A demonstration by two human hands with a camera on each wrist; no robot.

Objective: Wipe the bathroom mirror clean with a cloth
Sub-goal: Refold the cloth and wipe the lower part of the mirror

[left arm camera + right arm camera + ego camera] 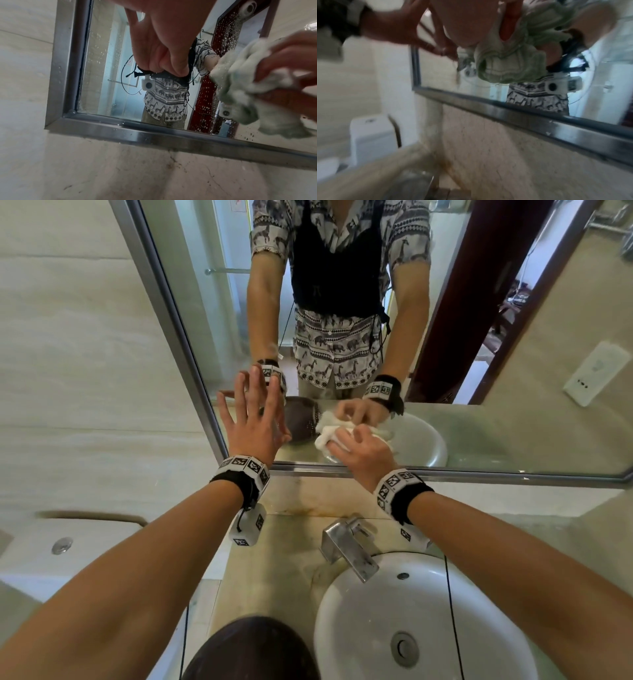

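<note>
The mirror (342, 302) in a steel frame (445, 474) hangs above the basin. My right hand (359, 448) grips a bunched pale cloth (327, 436) and holds it against the glass near the lower edge. The cloth (248, 86) looks greenish white in the left wrist view, and water droplets (228, 33) speckle the glass beside it. In the blurred right wrist view the cloth (510, 65) hangs crumpled under my fingers. My left hand (251, 412) is spread flat with straight fingers against the mirror's lower left corner, holding nothing.
Below the mirror are a metal tap (346, 546) and a white basin (411, 628) set in a stained stone counter (274, 570). A white toilet cistern (68, 542) stands at the left. A wall socket (596, 371) is on the right wall.
</note>
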